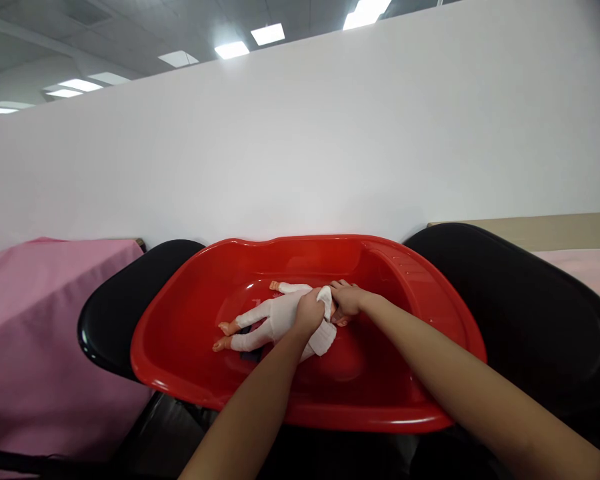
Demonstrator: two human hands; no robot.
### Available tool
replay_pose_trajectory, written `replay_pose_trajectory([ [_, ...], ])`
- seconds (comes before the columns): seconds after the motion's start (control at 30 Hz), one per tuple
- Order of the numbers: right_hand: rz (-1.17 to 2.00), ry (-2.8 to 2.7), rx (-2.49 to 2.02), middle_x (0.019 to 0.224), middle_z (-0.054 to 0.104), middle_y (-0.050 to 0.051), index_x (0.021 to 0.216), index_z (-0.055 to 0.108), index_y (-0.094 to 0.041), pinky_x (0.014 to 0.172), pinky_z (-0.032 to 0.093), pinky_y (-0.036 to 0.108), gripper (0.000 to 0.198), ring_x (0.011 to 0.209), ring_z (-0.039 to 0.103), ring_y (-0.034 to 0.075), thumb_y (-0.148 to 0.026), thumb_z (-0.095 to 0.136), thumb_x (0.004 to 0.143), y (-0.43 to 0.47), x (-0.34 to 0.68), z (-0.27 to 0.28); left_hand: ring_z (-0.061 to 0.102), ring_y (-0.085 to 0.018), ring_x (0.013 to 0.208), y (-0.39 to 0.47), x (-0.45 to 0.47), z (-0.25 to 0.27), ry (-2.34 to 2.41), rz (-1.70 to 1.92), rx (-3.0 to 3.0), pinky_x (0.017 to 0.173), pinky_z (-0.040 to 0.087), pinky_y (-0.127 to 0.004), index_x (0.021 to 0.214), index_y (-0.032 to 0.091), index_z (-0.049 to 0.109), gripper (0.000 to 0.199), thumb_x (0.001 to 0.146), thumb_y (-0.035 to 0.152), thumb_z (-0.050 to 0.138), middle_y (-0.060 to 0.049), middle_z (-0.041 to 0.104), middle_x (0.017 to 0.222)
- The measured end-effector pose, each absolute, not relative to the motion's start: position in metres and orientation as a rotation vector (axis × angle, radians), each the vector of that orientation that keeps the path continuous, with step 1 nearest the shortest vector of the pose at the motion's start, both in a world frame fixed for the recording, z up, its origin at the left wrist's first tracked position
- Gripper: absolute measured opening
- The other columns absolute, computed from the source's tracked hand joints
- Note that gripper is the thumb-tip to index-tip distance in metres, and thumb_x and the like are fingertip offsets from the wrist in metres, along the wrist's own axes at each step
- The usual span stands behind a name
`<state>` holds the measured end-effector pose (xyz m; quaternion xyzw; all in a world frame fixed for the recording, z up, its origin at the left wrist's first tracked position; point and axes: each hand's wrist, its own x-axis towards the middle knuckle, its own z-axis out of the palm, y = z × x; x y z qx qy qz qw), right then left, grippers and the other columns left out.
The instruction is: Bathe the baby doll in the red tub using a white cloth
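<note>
A baby doll [285, 313] in a white suit lies on its back in a red baby bathtub [180, 327], feet to the left, head to the right. My left hand [310, 315] is closed over the doll's upper chest, gripping a white cloth [325, 298] that bunches up by the face. Another white flap of fabric [324, 339] spreads below that hand; whether it belongs to the same cloth I cannot tell. My right hand [347, 298] cups the doll's head, hiding most of it, with the fingers curving over the far side.
Black rounded surfaces [520, 313] flank the tub on both sides. A dark item [251, 350] lies under the doll's legs. Pink cloth [60, 320] drapes a table at left. A white wall [300, 147] rises directly behind the tub.
</note>
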<state>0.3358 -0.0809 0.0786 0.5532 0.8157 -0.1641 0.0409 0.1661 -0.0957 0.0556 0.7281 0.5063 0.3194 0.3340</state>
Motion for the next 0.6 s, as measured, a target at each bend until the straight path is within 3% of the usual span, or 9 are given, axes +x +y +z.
replay_pose_trajectory([
  [0.43,-0.52,2.484,1.687,0.148,0.049,0.015,0.142,0.051,-0.026,0.111,0.037,0.06,0.089,0.139,0.04,0.04,-0.052,0.085,0.064,-0.084,0.335,0.083,0.07,-0.024,0.099,-0.097,0.163,0.064,1.528,0.627,1.952,0.087,0.049,-0.028,0.108,0.011,0.074,0.035,0.082,0.006,0.052,-0.013,0.077,0.109],
  [0.6,-0.517,2.48,1.695,0.145,0.05,0.014,0.14,0.052,-0.026,0.109,0.039,0.06,0.085,0.138,0.041,0.04,-0.05,0.085,0.064,-0.086,0.334,0.086,0.071,-0.025,0.095,-0.097,0.162,0.065,1.569,0.6,1.937,0.079,0.048,-0.03,0.106,0.012,0.075,0.032,0.082,0.009,0.053,-0.013,0.078,0.106],
])
